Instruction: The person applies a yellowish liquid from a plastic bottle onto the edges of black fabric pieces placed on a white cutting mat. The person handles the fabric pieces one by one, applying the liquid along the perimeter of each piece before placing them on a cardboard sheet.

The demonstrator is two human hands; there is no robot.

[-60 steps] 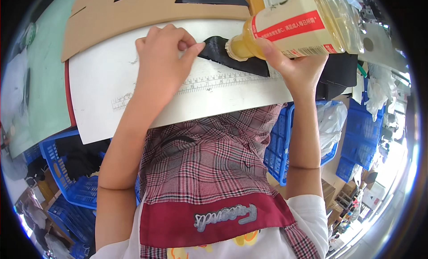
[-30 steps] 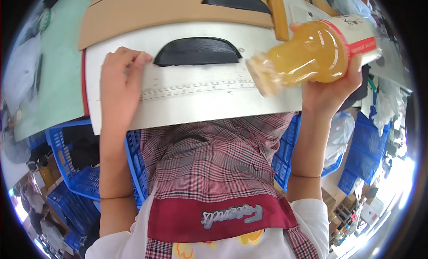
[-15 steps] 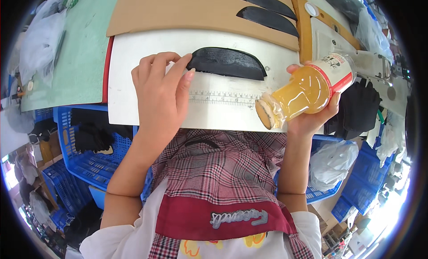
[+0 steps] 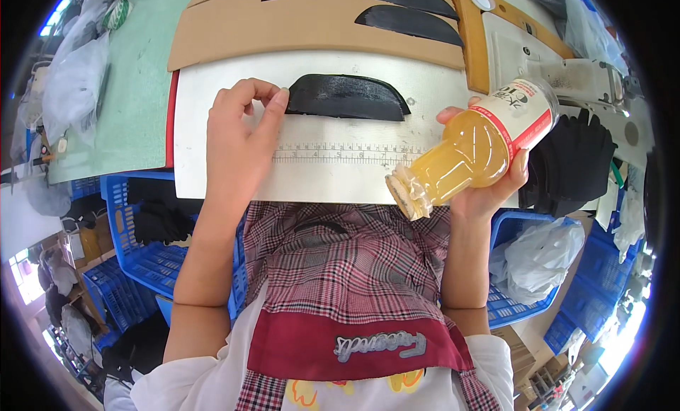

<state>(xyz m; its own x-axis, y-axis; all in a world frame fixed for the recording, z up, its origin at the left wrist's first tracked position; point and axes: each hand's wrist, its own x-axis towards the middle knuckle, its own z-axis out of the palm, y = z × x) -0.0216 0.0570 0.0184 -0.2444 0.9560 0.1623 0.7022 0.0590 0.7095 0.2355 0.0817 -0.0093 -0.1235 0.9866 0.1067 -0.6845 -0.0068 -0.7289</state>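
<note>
My right hand (image 4: pixel 489 188) is wrapped round a clear bottle (image 4: pixel 474 152) of yellow liquid with a red and white label. The bottle is tilted, its wrapped, pale-tipped mouth pointing down to the left over the white board's near edge. My left hand (image 4: pixel 244 131) is closed in a pinch at the left end of a black half-moon piece (image 4: pixel 347 97), thumb and forefinger together at its edge. That piece lies on the white board (image 4: pixel 212 163) with its curved side away from me and a glossy upper face. The fingertips partly hide the contact.
Beyond the board lies a brown cardboard sheet (image 4: pixel 283 32) carrying several similar black pieces (image 4: pixel 411 25). Printed ruler marks (image 4: pixel 340 154) run across the board. At left is a green surface (image 4: pixel 134 106); below, blue crates (image 4: pixel 152 259). A black stack (image 4: pixel 570 163) lies at right.
My left thumb has moved up against the forefinger at the black piece's end. The bottle in my right hand has come slightly lower and to the left. The whole view has shifted a little.
</note>
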